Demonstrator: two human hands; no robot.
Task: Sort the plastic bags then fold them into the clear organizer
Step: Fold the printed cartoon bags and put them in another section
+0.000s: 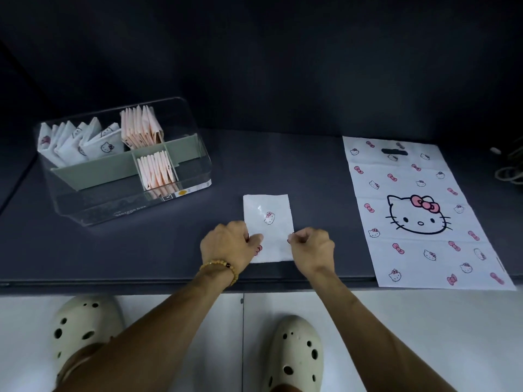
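1. Plastic bags are the matter here: one white plastic bag folded into a narrow strip [268, 222], printed with a small cat face, lies on the dark grey table [169, 250] near its front edge
2. Left hand [226, 244], with a beaded bracelet [219, 268] at the wrist, has its fingers curled and pinches the strip's left edge near the lower end
3. Right hand [311, 247] is curled likewise and pinches the strip's right edge at about the same height
4. Well to the right lies a large flat white plastic bag with pink bows and a big cat face [418, 213], unfolded, its cut-out handle at the far end and its near end reaching the table's front edge
5. At the left rear stands the clear plastic organizer with grey-green dividers [195, 165]; folded white bags [76, 145] fill its rear left compartment, folded pale pink bags [141, 125] stand in the rear middle, and more pink ones [155, 171] in a small front compartment
6. Below the table edge, two cream perforated clogs [294, 355] rest on pale floor tiles [424, 321]
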